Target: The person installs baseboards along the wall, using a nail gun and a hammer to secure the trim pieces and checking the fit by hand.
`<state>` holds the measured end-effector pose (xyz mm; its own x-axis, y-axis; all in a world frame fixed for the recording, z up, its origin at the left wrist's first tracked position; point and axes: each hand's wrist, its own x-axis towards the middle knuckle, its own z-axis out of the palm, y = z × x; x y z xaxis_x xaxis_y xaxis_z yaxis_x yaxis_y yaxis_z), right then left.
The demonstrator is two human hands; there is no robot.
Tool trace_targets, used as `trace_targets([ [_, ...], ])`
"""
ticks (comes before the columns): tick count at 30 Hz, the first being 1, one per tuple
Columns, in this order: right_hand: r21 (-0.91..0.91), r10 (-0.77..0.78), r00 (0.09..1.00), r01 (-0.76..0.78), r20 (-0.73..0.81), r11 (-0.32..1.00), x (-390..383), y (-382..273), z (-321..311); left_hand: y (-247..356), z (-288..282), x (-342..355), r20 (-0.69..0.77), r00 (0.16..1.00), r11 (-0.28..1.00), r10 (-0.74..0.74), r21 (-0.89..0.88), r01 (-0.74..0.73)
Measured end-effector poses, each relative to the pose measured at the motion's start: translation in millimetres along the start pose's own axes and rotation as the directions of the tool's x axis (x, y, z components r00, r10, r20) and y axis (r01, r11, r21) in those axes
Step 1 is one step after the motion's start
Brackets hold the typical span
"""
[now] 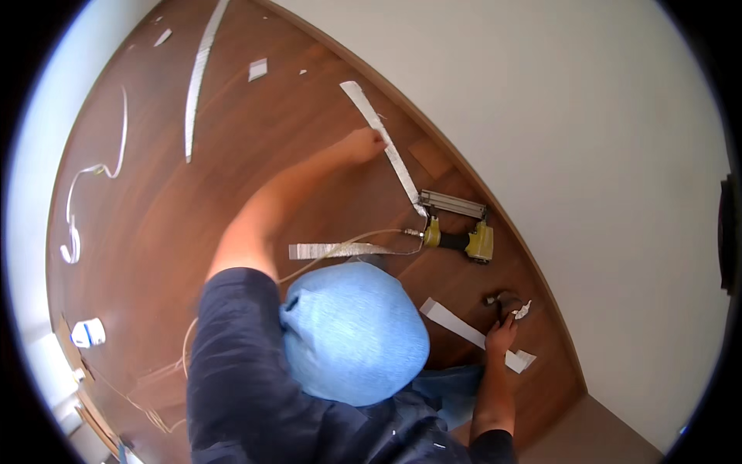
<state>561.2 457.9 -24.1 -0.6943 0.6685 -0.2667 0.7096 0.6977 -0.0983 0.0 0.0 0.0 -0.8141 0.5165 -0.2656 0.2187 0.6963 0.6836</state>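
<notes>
My left arm reaches far forward. My left hand (pixel 363 145) is closed, its fingertips over a silvery white strip (pixel 399 168) on the brown floor; whatever they pinch is hidden. Close to the wall my right hand (pixel 502 334) is wrapped around what looks like a hammer, its dark head (pixel 506 300) showing beyond the fingers. A crumpled white scrap (pixel 522 311) lies against that head. Under the right hand runs another white strip (pixel 456 323). A yellow and black nail gun (pixel 460 236) rests on its side between my hands, an air hose (pixel 363 236) attached.
My blue-jeaned knee (pixel 355 332) covers the middle floor. Behind the hose lies a short strip (pixel 309 251). Further left are a long strip (pixel 199 85), a curled white band (pixel 124 139) and a white-and-blue object (pixel 88 332). A skirting board (pixel 402 104) edges the pale wall (pixel 556 139).
</notes>
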Motion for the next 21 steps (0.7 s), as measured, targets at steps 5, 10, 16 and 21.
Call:
trace_targets([
  [5, -0.210, 0.067, 0.986, -0.034, 0.153, 0.977, 23, -20, -48, 20, 77, 100, 0.084, 0.957, 0.636, -0.277, -0.731, 0.248],
  [10, -0.437, 0.254, 0.932, -0.122, 0.257, 0.891, 76, -45, -26, 43, 31, 143, 0.145, 0.933, 0.445, -0.329, -0.848, 0.289],
  [16, -0.483, 0.252, 0.906, -0.062, 0.339, 0.873, 78, -69, -32, 26, 14, 136, 0.105, 0.914, 0.529, -0.391, -0.787, 0.317],
  [21, -0.447, 0.053, 0.920, 0.138, 0.389, 0.884, 64, -26, -33, 44, 21, 141, 0.094, 0.924, 0.556, -0.372, -0.774, 0.303],
])
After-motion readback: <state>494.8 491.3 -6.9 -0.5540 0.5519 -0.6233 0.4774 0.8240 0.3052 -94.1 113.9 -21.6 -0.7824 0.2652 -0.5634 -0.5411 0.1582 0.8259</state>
